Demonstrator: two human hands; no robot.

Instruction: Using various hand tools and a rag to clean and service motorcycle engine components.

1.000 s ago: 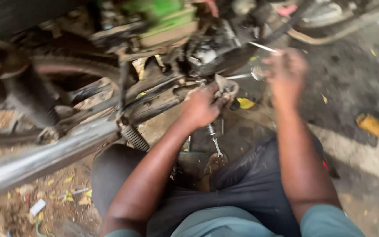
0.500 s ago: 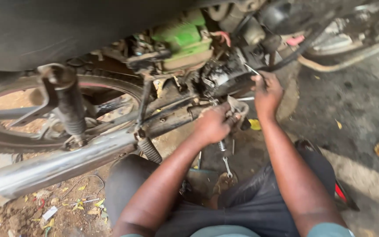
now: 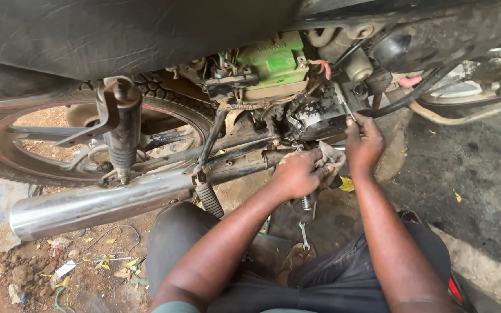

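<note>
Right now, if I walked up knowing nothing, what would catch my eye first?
Most likely the long chrome exhaust pipe gleaming across the lower left, below the motorcycle's rear wheel and its shock absorber. Next, the bright green battery at top centre amid dark, greasy engine parts. Just below it, the left hand grips a dirty rag, and the right hand works a thin tool into the engine.

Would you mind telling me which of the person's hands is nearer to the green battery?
The right hand: it reaches up just below and right of the green battery. The left hand sits lower, gripping a grey rag.
</note>
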